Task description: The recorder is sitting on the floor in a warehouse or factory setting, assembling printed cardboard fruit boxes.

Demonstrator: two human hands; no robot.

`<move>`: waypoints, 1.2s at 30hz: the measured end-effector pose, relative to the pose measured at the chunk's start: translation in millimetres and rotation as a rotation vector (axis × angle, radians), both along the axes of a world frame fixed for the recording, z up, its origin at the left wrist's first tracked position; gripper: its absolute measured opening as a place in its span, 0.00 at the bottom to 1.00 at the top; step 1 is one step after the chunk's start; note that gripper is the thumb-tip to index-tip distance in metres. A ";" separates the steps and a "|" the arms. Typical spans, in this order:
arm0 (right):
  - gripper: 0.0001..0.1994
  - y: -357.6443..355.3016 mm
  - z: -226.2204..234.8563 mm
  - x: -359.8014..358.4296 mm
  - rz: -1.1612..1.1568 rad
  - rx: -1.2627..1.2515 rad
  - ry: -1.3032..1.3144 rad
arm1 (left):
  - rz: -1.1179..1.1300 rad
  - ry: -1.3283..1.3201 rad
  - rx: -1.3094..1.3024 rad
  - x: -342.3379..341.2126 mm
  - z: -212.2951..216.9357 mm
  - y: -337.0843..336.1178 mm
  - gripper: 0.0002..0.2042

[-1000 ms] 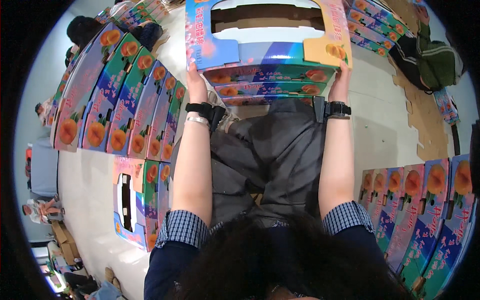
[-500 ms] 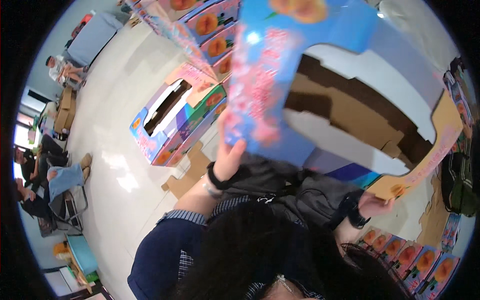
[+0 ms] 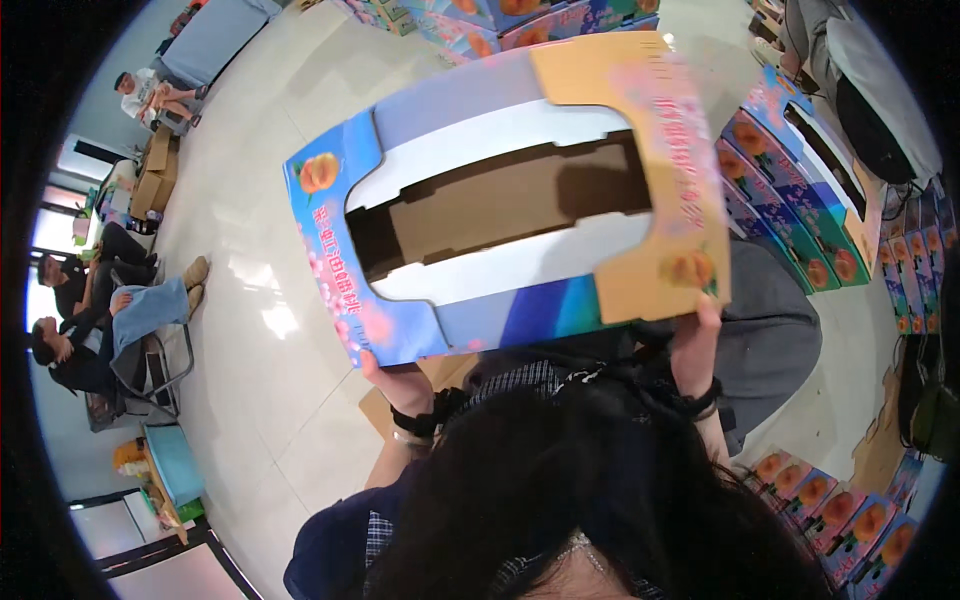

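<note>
A large printed cardboard fruit carton [image 3: 665,245], blue at its left end and orange at its right, is held up in front of me. Its top has a wide cut-out with white flaps, and through it the brown inside shows, with nothing seen in it. My left hand [image 3: 396,384] grips the carton's near left corner, thumb at the edge and other fingers hidden beneath. At the near right corner my right hand [image 3: 698,335] is closed on the edge, its fingers partly hidden.
Similar cartons [image 3: 790,190] stand on the floor to the right, and more are stacked [image 3: 540,28] at the far side. Several peach-printed boxes [image 3: 835,510] line the lower right. Flat cardboard [image 3: 878,430] lies near them. At the left, people [image 3: 110,310] sit on chairs.
The carton has turned from tilted to more level and moved left, away from my view. Both hands stay on it, my left now lower and my right higher. The view has shifted too.
</note>
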State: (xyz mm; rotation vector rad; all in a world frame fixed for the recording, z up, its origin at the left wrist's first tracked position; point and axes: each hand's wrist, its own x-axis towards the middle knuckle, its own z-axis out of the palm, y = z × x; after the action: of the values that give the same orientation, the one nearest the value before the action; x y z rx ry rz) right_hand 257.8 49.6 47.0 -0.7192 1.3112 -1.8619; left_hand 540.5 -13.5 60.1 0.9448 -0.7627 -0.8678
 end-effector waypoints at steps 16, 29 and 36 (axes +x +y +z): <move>0.28 -226.4 6.5 116.7 0.099 -0.107 0.423 | 0.342 -0.115 0.058 112.9 -54.2 -49.9 0.24; 0.36 -309.5 -57.0 128.7 0.172 -0.135 0.235 | 0.614 -0.263 0.197 81.7 -47.1 -130.1 0.20; 0.40 -298.2 -48.7 130.4 0.252 -0.058 0.049 | 0.623 -0.251 0.174 82.3 -49.8 -142.2 0.19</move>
State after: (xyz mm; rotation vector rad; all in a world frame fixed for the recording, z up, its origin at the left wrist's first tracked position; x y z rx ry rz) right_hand 388.2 -248.5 -1.7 -0.9214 1.1428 -1.6939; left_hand 622.8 -155.8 10.3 1.3674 -0.5544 -0.2728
